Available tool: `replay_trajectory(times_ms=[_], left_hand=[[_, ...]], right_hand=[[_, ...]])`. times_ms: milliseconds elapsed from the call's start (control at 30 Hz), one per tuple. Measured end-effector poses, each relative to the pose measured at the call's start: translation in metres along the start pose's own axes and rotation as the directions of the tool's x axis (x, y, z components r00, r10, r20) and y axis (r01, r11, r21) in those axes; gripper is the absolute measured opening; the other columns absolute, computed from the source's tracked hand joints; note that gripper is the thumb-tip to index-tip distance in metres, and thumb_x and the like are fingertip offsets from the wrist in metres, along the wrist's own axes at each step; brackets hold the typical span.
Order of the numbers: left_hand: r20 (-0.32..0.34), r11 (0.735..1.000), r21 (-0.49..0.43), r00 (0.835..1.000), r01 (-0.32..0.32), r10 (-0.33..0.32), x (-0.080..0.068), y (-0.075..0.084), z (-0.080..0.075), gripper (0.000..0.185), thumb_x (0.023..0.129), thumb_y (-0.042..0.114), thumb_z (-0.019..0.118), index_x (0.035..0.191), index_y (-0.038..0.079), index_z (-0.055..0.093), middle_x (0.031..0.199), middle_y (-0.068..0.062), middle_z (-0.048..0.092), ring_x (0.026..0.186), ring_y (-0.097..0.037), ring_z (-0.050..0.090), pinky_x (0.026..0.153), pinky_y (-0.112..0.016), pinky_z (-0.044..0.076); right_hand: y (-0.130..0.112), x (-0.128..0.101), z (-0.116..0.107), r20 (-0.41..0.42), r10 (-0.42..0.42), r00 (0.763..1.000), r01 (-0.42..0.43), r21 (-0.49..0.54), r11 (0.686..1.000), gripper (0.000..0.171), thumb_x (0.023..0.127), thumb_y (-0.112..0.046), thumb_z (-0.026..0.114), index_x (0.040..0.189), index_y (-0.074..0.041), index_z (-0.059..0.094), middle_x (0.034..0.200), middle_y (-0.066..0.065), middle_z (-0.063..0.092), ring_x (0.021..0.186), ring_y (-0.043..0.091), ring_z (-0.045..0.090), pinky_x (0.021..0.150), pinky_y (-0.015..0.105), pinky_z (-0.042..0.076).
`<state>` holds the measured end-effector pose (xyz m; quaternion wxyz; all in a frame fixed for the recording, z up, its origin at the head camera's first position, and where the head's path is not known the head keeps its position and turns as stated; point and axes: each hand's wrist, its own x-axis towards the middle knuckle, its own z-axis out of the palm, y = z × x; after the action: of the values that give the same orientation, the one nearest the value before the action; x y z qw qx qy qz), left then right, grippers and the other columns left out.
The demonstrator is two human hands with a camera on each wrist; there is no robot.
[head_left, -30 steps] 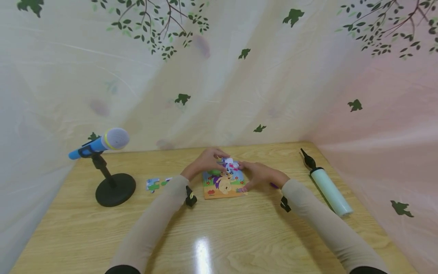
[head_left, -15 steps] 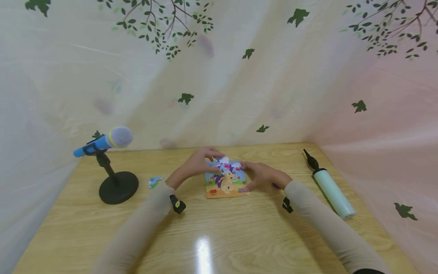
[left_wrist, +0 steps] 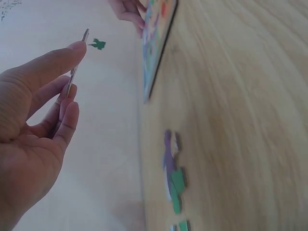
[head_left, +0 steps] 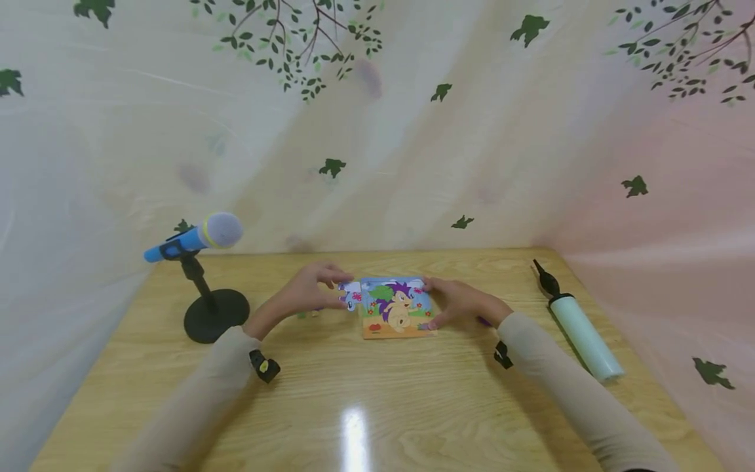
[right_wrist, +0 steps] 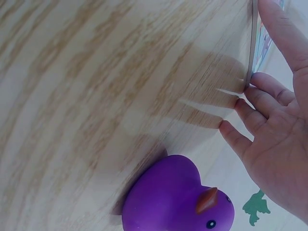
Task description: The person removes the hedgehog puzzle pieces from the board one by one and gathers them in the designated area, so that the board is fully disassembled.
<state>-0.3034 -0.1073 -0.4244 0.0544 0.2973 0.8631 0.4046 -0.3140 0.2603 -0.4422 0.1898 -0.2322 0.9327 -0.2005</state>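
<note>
A colourful cartoon puzzle board (head_left: 396,309) lies flat on the wooden table (head_left: 377,400). My left hand (head_left: 333,295) is just left of the board and pinches a small white-and-purple puzzle piece (head_left: 352,294) between thumb and fingers. The left wrist view shows that piece (left_wrist: 76,62) edge-on in my left hand (left_wrist: 72,72), held above the table, with the board (left_wrist: 156,45) beyond. My right hand (head_left: 438,303) rests against the board's right side. In the right wrist view its fingers (right_wrist: 269,91) lie straight along the board's edge (right_wrist: 252,43).
A purple rubber duck (right_wrist: 178,199) sits on the table by my right wrist. Loose puzzle pieces (left_wrist: 173,178) lie left of the board. A blue toy microphone (head_left: 197,237) on a black stand is at the left. A pale green hand pump (head_left: 580,331) lies at the right.
My left hand has drawn back from over the board's top to its left side, carrying the puzzle piece. The right hand has stayed at the board's right edge.
</note>
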Motion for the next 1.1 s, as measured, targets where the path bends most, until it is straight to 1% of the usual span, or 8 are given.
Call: replay_trajectory(times_ms=[100, 233, 367, 433, 633, 800, 967, 1100], left_hand=[[0.001, 1.000, 0.007, 1.000, -0.002, 0.002, -0.008, -0.005, -0.004, 0.052, 0.080, 0.019, 0.087, 0.128, 0.007, 0.071, 0.122, -0.011, 0.068, 0.104, -0.028, 0.064, 0.083, -0.037, 0.055], [0.005, 1.000, 0.004, 1.000, -0.005, 0.005, -0.012, -0.010, -0.005, 0.052, 0.079, 0.018, 0.088, 0.127, 0.006, 0.071, 0.119, -0.009, 0.069, 0.102, -0.026, 0.064, 0.082, -0.037, 0.056], [0.010, 1.000, -0.019, 1.000, -0.019, 0.019, -0.011, -0.019, -0.002, 0.051, 0.078, 0.015, 0.088, 0.124, 0.002, 0.072, 0.121, -0.013, 0.069, 0.100, -0.027, 0.066, 0.085, -0.042, 0.059], [0.015, 0.999, -0.024, 1.000, -0.024, 0.024, -0.009, -0.025, 0.001, 0.050, 0.078, 0.014, 0.088, 0.123, 0.000, 0.072, 0.119, -0.015, 0.070, 0.098, -0.027, 0.067, 0.086, -0.042, 0.060], [0.029, 1.000, 0.008, 1.000, -0.006, 0.005, -0.007, -0.036, 0.008, 0.049, 0.078, 0.016, 0.089, 0.123, 0.002, 0.072, 0.116, -0.013, 0.068, 0.098, -0.024, 0.067, 0.081, -0.031, 0.061], [0.027, 1.000, 0.023, 1.000, -0.005, 0.005, -0.005, -0.040, 0.012, 0.051, 0.078, 0.018, 0.089, 0.124, 0.002, 0.072, 0.116, -0.013, 0.068, 0.098, -0.024, 0.066, 0.081, -0.031, 0.061], [0.035, 1.000, 0.014, 0.999, 0.007, -0.008, -0.004, -0.042, 0.014, 0.051, 0.078, 0.017, 0.089, 0.124, 0.000, 0.071, 0.115, -0.013, 0.068, 0.096, -0.023, 0.067, 0.081, -0.031, 0.061], [0.045, 1.000, 0.015, 0.999, 0.016, -0.017, -0.002, -0.044, 0.016, 0.052, 0.078, 0.015, 0.089, 0.124, -0.001, 0.071, 0.114, -0.013, 0.067, 0.095, -0.022, 0.067, 0.080, -0.030, 0.060]], right_hand=[[0.001, 0.000, 0.001, 0.000, 0.001, 1.000, -0.001, 0.003, 1.000, 0.095, 0.078, -0.041, 0.087, 0.153, -0.005, 0.042, 0.167, 0.017, 0.025, 0.154, 0.044, 0.022, 0.124, 0.059, 0.018], [0.004, -0.001, 0.000, -0.003, -0.003, 1.000, 0.003, 0.005, 1.000, 0.094, 0.078, -0.041, 0.087, 0.152, -0.004, 0.043, 0.168, 0.016, 0.025, 0.154, 0.043, 0.021, 0.125, 0.059, 0.017], [0.002, -0.002, 0.000, -0.004, -0.005, 1.000, 0.006, 0.016, 1.000, 0.093, 0.078, -0.040, 0.088, 0.151, -0.003, 0.043, 0.167, 0.017, 0.025, 0.154, 0.044, 0.020, 0.125, 0.059, 0.016], [0.002, -0.002, 0.000, -0.003, -0.007, 1.000, 0.007, 0.021, 1.000, 0.094, 0.078, -0.039, 0.088, 0.151, -0.003, 0.043, 0.167, 0.017, 0.024, 0.154, 0.044, 0.020, 0.125, 0.059, 0.016], [0.002, -0.001, 0.000, -0.002, -0.014, 1.000, 0.014, 0.010, 1.000, 0.096, 0.078, -0.041, 0.088, 0.153, -0.002, 0.041, 0.167, 0.019, 0.024, 0.154, 0.044, 0.020, 0.124, 0.059, 0.017], [0.002, -0.002, 0.000, -0.005, -0.018, 1.000, 0.018, -0.004, 1.000, 0.094, 0.078, -0.041, 0.087, 0.152, -0.002, 0.042, 0.167, 0.017, 0.025, 0.154, 0.043, 0.021, 0.125, 0.058, 0.018], [0.002, -0.001, 0.000, -0.004, -0.023, 1.000, 0.023, -0.011, 1.000, 0.093, 0.079, -0.041, 0.087, 0.152, -0.002, 0.043, 0.167, 0.016, 0.025, 0.154, 0.043, 0.022, 0.124, 0.059, 0.018], [0.001, -0.003, 0.000, -0.004, -0.024, 1.000, 0.024, 0.004, 1.000, 0.092, 0.079, -0.039, 0.087, 0.151, -0.002, 0.044, 0.167, 0.016, 0.026, 0.154, 0.043, 0.022, 0.125, 0.058, 0.018]])
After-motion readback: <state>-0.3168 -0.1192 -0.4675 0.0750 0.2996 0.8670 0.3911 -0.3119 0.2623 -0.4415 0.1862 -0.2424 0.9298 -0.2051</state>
